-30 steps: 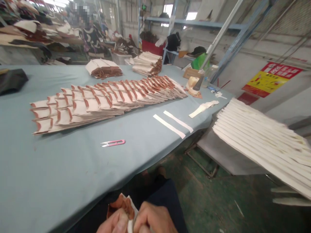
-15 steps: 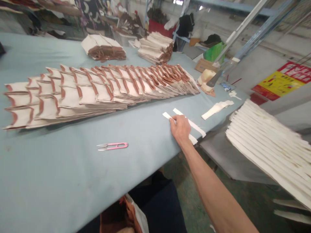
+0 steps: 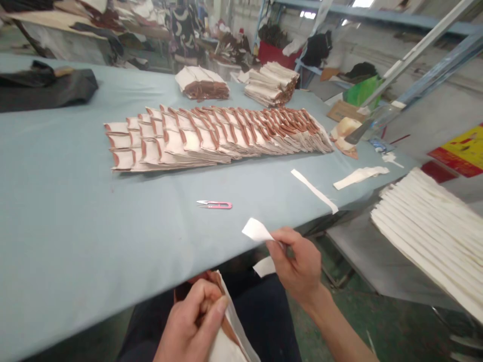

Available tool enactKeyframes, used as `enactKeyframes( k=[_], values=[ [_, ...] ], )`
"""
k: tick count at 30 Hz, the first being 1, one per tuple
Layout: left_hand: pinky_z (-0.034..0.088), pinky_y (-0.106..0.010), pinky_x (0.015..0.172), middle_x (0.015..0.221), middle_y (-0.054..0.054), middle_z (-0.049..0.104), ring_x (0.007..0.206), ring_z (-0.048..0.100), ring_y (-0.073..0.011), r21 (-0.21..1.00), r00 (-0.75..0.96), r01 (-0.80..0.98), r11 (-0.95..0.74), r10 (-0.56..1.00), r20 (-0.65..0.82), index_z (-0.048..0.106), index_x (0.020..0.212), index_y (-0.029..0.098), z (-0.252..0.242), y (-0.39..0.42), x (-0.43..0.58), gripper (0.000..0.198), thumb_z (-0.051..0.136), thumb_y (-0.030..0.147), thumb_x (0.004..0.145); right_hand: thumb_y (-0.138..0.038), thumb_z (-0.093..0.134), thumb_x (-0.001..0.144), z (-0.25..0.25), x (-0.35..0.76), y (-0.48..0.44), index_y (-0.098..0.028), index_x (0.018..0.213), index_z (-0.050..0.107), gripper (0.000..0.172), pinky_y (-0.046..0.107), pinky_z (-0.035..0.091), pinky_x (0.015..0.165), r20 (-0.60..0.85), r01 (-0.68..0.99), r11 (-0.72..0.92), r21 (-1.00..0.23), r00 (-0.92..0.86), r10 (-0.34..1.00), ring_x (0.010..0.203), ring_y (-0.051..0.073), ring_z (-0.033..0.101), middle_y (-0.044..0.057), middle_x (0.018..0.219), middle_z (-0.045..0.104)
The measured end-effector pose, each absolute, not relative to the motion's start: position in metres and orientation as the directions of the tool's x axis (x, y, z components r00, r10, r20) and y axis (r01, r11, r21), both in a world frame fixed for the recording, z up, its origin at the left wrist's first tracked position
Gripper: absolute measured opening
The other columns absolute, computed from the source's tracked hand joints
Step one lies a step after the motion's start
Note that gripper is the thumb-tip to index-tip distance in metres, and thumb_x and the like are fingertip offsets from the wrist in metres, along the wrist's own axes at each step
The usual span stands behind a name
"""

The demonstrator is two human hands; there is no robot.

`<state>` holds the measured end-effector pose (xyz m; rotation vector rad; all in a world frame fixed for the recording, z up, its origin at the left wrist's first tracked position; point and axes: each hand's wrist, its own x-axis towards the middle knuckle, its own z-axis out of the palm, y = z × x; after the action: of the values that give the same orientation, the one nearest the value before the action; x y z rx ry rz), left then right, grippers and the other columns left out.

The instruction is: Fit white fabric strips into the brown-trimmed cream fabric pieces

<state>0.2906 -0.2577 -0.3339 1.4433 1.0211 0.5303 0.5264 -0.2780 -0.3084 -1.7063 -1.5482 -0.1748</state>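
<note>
My right hand pinches a white fabric strip between thumb and fingers, in front of the table edge. The strip's other end hangs below the hand. My left hand is closed on a white and brown fabric piece over my lap; its lower part runs out of view. On the table, another white strip lies flat beyond my right hand. A pair of pink-handled thread snips lies to the left of it.
Overlapping rows of white pieces with brown edges cover the middle of the blue-grey table. Two stacks stand behind. Dark cloth lies at the left. A wider white strip and long white folded fabric are at right.
My right hand has picked one strip up off the table and brought it toward my lap. My left hand has come into view gripping the fabric piece. The view has turned left.
</note>
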Motion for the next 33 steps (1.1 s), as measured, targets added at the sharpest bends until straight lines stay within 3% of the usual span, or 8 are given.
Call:
enactKeyframes(
  k=[4,14,17,20,23,25,27,33],
  values=[
    [0.037,-0.022,0.053,0.06,0.004,0.052,0.054,0.048,-0.0128,0.972,0.536,0.201,0.119,0.818,-0.211,0.062,0.086,0.019,-0.32,-0.26,0.281,0.04,0.054,0.056,0.099,-0.013,0.059,0.096,-0.281,0.48,-0.323,-0.027,0.101,0.062,0.016,0.027,0.052,0.058,0.636,0.801,0.241,-0.548,0.212,0.742,0.058,0.015,0.069,-0.001,0.072,0.074],
    [0.032,-0.023,0.054,0.065,0.002,0.049,0.057,0.041,-0.0116,0.994,0.608,0.097,0.056,0.787,-0.103,0.072,0.086,0.015,-0.282,-0.286,0.254,0.031,0.06,0.043,0.095,-0.008,0.059,0.093,-0.263,0.437,-0.368,-0.028,0.107,0.063,0.025,0.026,0.057,0.062,0.686,0.824,0.408,-0.394,-0.032,0.727,0.065,0.017,0.075,0.001,0.079,0.08],
    [0.03,-0.023,0.052,0.061,0.004,0.045,0.054,0.039,-0.0111,0.994,0.604,0.073,0.084,0.789,-0.111,0.073,0.095,0.016,-0.278,-0.294,0.248,0.027,0.062,0.041,0.093,-0.009,0.063,0.093,-0.262,0.421,-0.377,-0.027,0.103,0.064,0.02,0.024,0.054,0.062,0.669,0.759,0.418,-0.499,0.03,0.743,0.062,0.015,0.073,-0.001,0.075,0.077],
    [0.031,-0.022,0.052,0.062,0.006,0.046,0.054,0.039,-0.0108,0.989,0.611,0.059,0.134,0.779,-0.142,0.07,0.113,0.017,-0.275,-0.301,0.242,0.031,0.065,0.034,0.088,-0.02,0.065,0.096,-0.265,0.401,-0.389,-0.025,0.088,0.063,0.01,0.023,0.046,0.054,0.469,0.489,0.316,-0.813,0.23,0.852,0.053,0.012,0.062,-0.003,0.066,0.069],
    [0.032,-0.02,0.051,0.063,0.006,0.047,0.054,0.041,-0.0108,0.984,0.63,0.027,0.174,0.761,-0.152,0.068,0.119,0.017,-0.273,-0.307,0.24,0.038,0.066,0.029,0.084,-0.043,0.064,0.099,-0.272,0.385,-0.399,-0.022,0.078,0.058,0.03,0.021,0.032,0.044,0.052,-0.053,0.071,-0.996,0.293,0.955,0.044,0.009,0.041,-0.005,0.057,0.057],
    [0.033,-0.02,0.05,0.062,0.007,0.044,0.054,0.04,-0.0105,0.984,0.618,-0.002,0.178,0.774,-0.139,0.069,0.114,0.016,-0.273,-0.311,0.24,0.034,0.066,0.031,0.084,-0.053,0.066,0.097,-0.274,0.378,-0.404,-0.021,0.078,0.056,0.038,0.02,0.025,0.043,-0.17,-0.356,-0.103,-0.929,0.162,0.972,0.042,0.006,0.028,-0.008,0.053,0.047],
    [0.033,-0.019,0.049,0.06,0.007,0.044,0.052,0.039,-0.01,0.985,0.605,-0.007,0.174,0.785,-0.134,0.069,0.104,0.015,-0.275,-0.314,0.241,0.027,0.065,0.035,0.086,-0.058,0.07,0.093,-0.274,0.376,-0.407,-0.021,0.078,0.054,0.043,0.019,0.022,0.043,-0.283,-0.519,-0.225,-0.825,0.034,0.958,0.042,0.004,0.022,-0.01,0.052,0.04],
    [0.032,-0.02,0.048,0.061,0.003,0.051,0.052,0.04,-0.0089,0.982,0.622,0.024,0.186,0.766,-0.16,0.061,0.073,0.016,-0.281,-0.322,0.241,0.03,0.065,0.042,0.086,-0.056,0.081,0.084,-0.27,0.378,-0.414,-0.019,0.073,0.052,0.048,0.016,0.022,0.04,-0.423,-0.688,-0.385,-0.614,-0.125,0.898,0.039,0.0,0.019,-0.011,0.054,0.041]
  ],
)
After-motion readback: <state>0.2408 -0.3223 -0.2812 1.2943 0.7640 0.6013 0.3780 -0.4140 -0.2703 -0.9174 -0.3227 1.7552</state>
